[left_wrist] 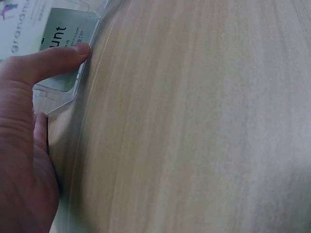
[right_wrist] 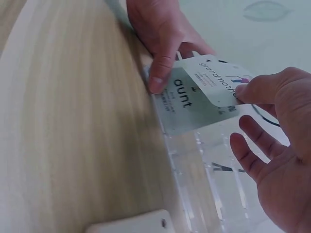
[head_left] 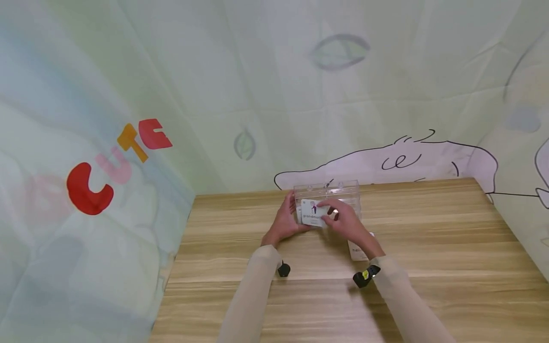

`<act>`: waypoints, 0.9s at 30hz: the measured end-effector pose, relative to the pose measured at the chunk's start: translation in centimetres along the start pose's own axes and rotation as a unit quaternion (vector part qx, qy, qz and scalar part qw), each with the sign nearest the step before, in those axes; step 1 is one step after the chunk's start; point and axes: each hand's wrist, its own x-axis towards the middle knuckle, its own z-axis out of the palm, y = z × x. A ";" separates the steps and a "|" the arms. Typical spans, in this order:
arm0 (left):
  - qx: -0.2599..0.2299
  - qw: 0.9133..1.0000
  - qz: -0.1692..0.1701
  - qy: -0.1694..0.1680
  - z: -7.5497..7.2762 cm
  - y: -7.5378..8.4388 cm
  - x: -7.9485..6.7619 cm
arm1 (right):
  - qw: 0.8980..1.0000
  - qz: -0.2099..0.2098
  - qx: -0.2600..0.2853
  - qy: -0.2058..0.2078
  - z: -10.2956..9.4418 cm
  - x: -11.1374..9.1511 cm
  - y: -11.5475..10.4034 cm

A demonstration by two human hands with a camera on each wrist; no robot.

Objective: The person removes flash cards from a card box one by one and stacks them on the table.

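Observation:
A clear plastic box (head_left: 345,191) stands near the back edge of the table, with compartments along its length. My left hand (head_left: 285,218) holds its left end, the thumb lying along the front edge. Between thumb and fingers of my right hand (head_left: 345,223) is a white card (head_left: 310,217) printed "grandmother" with a small figure. In the right wrist view this card overlaps an "aunt" card (right_wrist: 177,114) that sits in the box's left part. The right hand's other fingers are spread apart over the box.
Another white printed card (head_left: 357,252) lies on the wooden table (head_left: 317,305), partly hidden under my right forearm. A printed cloth backdrop (head_left: 257,95) rises right behind the table's back edge, and more of it hangs on the left and right.

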 end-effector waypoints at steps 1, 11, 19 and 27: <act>0.001 1.000 -0.001 0.001 0.0 0.0 0.0 | 1.000 0.001 0.004 0.001 -0.2 0.0 0.0; 0.015 1.000 -0.007 -0.004 -0.4 0.2 0.0 | 0.999 0.029 0.026 0.001 -2.7 -0.1 -0.4; 0.020 1.000 -0.011 0.000 -0.4 -0.1 0.0 | 0.999 0.040 0.016 -0.008 -4.8 -1.2 0.1; 0.020 1.000 -0.015 -0.001 -0.4 0.0 0.0 | 0.998 0.066 -0.003 -0.025 -6.7 -3.1 1.4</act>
